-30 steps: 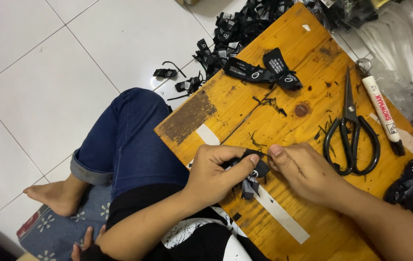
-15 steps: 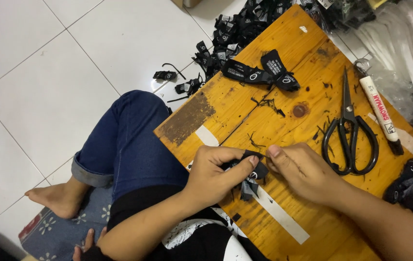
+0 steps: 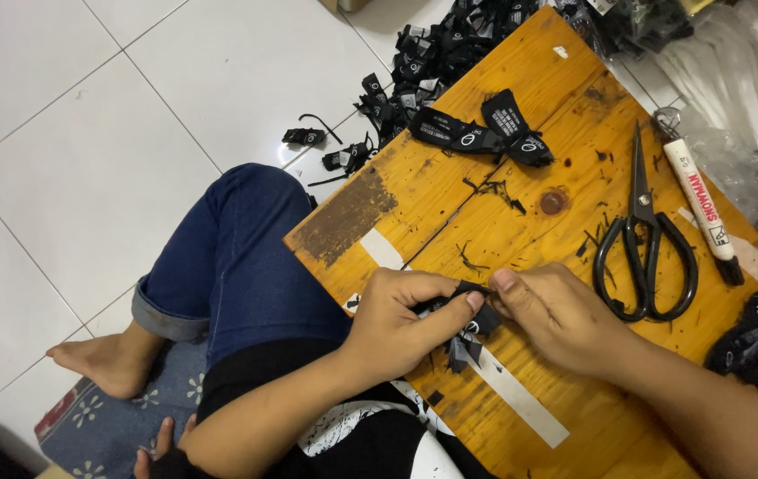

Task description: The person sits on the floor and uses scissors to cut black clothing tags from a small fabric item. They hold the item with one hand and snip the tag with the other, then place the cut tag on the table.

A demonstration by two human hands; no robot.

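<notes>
— While you are sitting at the wooden board (image 3: 521, 186), what are your hands doing?

— Your left hand (image 3: 397, 324) and right hand (image 3: 565, 319) are both pinching a small black fabric label (image 3: 472, 324) between them, just above the board's near edge.

— What is lying nearby?

— Black scissors (image 3: 645, 248) and a white marker (image 3: 700, 206) are resting to your right.

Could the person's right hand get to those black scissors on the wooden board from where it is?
Probably yes. The black-handled scissors lie flat on the orange wooden board, just beyond the right hand, with nothing between them. But that hand and the left hand are both pinching a small black fabric label, so it would have to let go first.
</notes>
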